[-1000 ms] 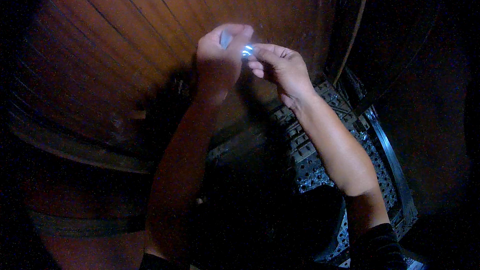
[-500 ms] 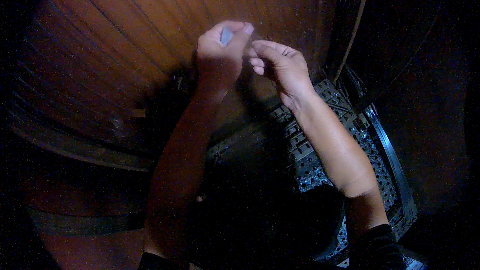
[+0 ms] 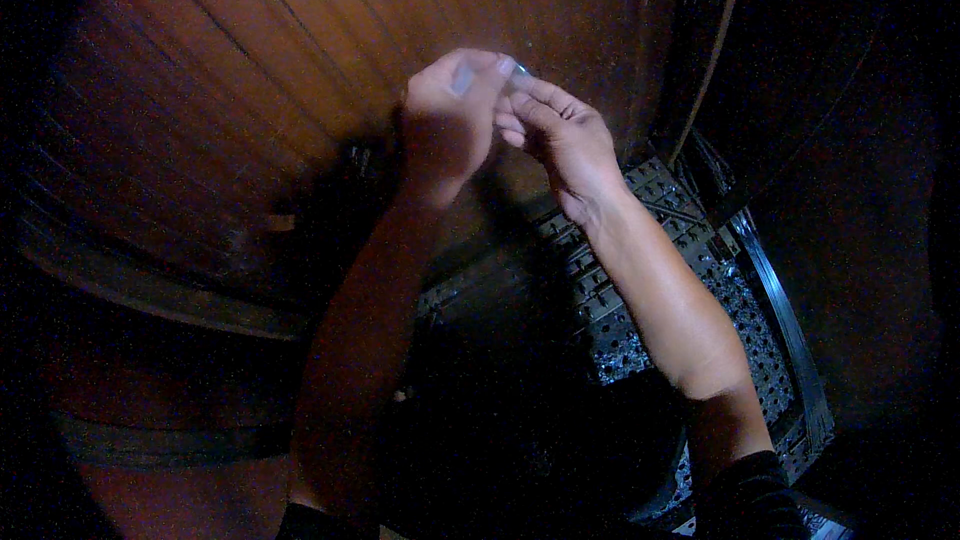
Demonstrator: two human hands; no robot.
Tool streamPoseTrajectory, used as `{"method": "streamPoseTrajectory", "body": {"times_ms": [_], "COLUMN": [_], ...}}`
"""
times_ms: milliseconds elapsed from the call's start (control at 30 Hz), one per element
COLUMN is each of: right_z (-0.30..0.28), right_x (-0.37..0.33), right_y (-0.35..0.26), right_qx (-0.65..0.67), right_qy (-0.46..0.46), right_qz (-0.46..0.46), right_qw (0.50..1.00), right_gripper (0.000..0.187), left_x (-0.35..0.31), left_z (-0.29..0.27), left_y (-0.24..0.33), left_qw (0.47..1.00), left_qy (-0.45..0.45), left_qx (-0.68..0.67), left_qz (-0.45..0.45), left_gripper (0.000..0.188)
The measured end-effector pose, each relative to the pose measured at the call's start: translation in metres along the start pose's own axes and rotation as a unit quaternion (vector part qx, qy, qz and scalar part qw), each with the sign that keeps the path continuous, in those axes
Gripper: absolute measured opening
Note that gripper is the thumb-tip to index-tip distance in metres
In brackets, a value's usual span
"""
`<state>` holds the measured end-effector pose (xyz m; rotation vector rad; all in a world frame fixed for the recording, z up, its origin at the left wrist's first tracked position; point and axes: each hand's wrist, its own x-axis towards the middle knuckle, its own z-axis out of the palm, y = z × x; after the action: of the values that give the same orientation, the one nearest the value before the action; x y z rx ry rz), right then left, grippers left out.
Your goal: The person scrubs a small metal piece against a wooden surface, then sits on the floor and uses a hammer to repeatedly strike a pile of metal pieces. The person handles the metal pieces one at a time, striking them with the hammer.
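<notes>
My left hand is closed in front of a brown ribbed surface. Tucked in its curl is a small pale grey-blue piece, too blurred to name. Beside it, my right hand has its thumb and fingers pinched together, the fingertips meeting those of the left. A small shiny bit shows where the fingertips of both hands come together. Its kind cannot be made out, nor whether it joins the pale piece.
The brown surface with dark parallel lines curves behind my hands. Below right lies a perforated metal platform, and along its side runs a bundle of shiny strips. A long thin rod or cable stands at the right. Deep shadow covers much else.
My left hand has moved slightly right and down, closing the gap to my right hand's fingertips. A shiny bit now shows between them.
</notes>
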<state>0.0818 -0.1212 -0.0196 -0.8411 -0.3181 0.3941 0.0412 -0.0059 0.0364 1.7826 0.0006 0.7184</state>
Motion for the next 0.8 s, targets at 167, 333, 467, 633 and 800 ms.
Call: {"method": "streamPoseTrajectory", "body": {"times_ms": [167, 333, 467, 633, 800], "right_z": [-0.005, 0.000, 0.003, 0.003, 0.004], "right_x": [-0.004, -0.005, -0.006, -0.003, -0.001], "right_y": [0.000, -0.005, -0.006, -0.003, -0.010], "right_qx": [0.016, 0.025, 0.026, 0.050, 0.024], "right_qy": [0.008, 0.008, 0.010, 0.003, -0.001], "right_qz": [0.015, 0.019, 0.013, -0.006, -0.008], "right_qw": [1.000, 0.999, 1.000, 0.999, 1.000], "right_gripper": [0.019, 0.025, 0.024, 0.024, 0.025], "left_x": [-0.003, 0.001, 0.005, 0.007, 0.004], "left_z": [0.000, -0.002, -0.003, -0.002, -0.004], "left_y": [0.008, 0.002, -0.006, -0.010, -0.004], "left_qw": [0.999, 0.999, 1.000, 0.999, 0.997], "left_qy": [-0.016, -0.028, -0.018, -0.027, -0.019], "left_qx": [0.039, 0.030, 0.008, -0.019, 0.067], "left_qz": [-0.025, -0.014, -0.005, 0.007, 0.024], "left_gripper": [0.019, 0.017, 0.018, 0.018, 0.029]}}
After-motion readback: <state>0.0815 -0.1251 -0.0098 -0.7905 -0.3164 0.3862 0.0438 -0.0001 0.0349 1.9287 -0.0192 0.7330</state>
